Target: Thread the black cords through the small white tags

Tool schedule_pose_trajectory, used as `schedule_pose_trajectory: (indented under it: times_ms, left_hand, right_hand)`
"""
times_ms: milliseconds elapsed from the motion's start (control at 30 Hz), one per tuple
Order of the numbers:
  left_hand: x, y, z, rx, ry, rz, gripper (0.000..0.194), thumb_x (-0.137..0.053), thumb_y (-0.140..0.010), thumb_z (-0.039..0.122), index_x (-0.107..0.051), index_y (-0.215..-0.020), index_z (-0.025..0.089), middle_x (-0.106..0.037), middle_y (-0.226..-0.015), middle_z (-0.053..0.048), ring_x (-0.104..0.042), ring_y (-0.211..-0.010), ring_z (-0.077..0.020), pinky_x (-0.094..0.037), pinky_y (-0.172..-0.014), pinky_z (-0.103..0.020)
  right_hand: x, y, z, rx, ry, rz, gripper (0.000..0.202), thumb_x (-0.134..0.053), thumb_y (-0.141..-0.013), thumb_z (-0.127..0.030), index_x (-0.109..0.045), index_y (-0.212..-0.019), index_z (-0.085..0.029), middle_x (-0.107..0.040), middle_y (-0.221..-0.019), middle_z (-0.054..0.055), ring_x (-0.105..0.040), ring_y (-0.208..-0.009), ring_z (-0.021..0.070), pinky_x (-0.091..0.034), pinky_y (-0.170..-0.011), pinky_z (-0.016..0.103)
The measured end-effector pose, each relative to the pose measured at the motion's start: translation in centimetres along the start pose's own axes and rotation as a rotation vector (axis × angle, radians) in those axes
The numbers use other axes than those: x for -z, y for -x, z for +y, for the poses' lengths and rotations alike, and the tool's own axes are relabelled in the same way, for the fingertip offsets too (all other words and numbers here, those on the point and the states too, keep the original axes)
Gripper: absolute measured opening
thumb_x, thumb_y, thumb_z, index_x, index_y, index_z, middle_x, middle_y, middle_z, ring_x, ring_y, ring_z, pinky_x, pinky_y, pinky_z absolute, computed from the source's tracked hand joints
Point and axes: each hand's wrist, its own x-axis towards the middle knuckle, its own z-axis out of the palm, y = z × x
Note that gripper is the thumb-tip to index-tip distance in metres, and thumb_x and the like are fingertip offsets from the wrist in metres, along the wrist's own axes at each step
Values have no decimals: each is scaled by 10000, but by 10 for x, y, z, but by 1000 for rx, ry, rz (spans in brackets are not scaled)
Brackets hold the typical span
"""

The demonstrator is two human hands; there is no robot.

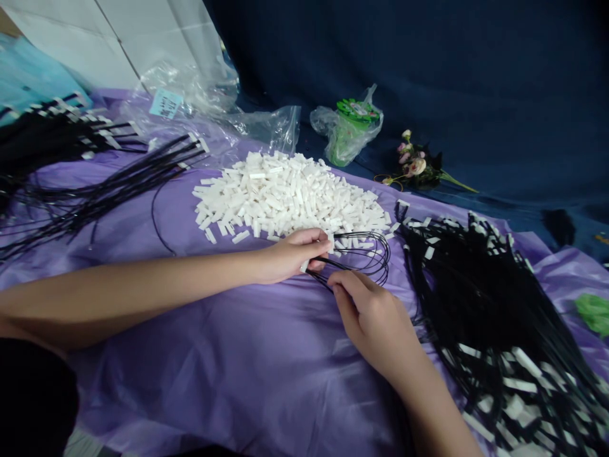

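Cable loop (386, 255), blk., several strands, w/ white end pcs. (303, 267); loc.: in both hands, over purple-covered worktop (266, 374), just nearer the wearer than pile of white pcs. (290, 193). L. hand (294, 254): thumb & fingers closed on loop nr. its white ends. R. hand (373, 308): thumb & forefinger pinching strands, nr. L. hand. Adj. stock: lg. blk. cable heap (476, 292), white-tipped, R. side; blk. cable bunches (118, 174), L. side. Rear: clear plastic bags (190, 95), 1 w/ blue label; grn. item in clear bag (352, 130); flowers (413, 162), pink/cream.
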Motion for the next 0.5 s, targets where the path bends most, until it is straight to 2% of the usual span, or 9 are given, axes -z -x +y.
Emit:
schedule_pose_trajectory:
  times_ms: [167, 333, 500]
  left_hand:
    - [0, 0, 0, -8, -3, -5, 214, -640, -822, 223, -490, -700, 130, -438, -641, 27, -377, -554, -43, -257, -545, -228]
    - [1, 0, 0, -5, 4, -1, 221, -650, -815, 226, -492, -694, 132, -439, -639, 23, -383, -542, -41, -252, -532, -226]
    - [1, -1, -1, -8, 4, -2, 219, -657, -810, 229, -496, -697, 133, -435, -642, 24, -377, -539, -39, -241, -526, -228]
  right_hand:
    - [0, 0, 1, 22, 52, -2, 108, -518, -925, -311, -588, -931, -230, -618, -829, 1, -607, -707, 161, -366, -569, 252]
    - [-1, -1, -1, 75, 108, 55, 149, -488, -934, -272, -625, -906, -222, -612, -820, 12, -594, -692, 156, -344, -557, 253]
    - [-1, -2, -6, 17, -47, 51, 144, -489, -922, -244, -620, -874, -206, -604, -816, 8, -581, -689, 143, -381, -603, 249]
